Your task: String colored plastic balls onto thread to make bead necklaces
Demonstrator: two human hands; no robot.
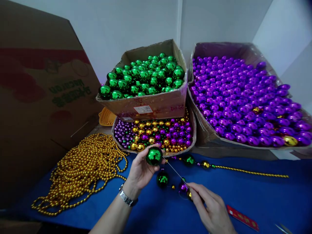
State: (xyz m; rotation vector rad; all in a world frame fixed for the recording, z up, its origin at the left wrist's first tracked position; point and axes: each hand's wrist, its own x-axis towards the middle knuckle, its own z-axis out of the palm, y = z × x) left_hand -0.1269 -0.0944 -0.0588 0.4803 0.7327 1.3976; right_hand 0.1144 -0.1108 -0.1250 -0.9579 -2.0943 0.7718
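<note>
My left hand (142, 169), with a metal watch on the wrist, grips a large shiny green ball (154, 156) between thumb and fingers. My right hand (209, 204) pinches a long thin needle (174, 170), whose far end meets the right side of the green ball. Whether the tip is inside the ball, I cannot tell. Below the hands lies a strand of mixed beads, with another green ball (162, 179), a purple ball (182, 187) and a small gold bead (173, 187). The strand continues right past a dark green ball (188, 160) to a twisted gold cord (253, 172).
Cardboard boxes of green balls (143, 76) and purple balls (239, 100) stand behind. A tray of mixed beads (156, 133) sits below the green box. Gold bead chains (85, 165) are heaped left. A red card (242, 217) and a metal tool (282, 228) lie right.
</note>
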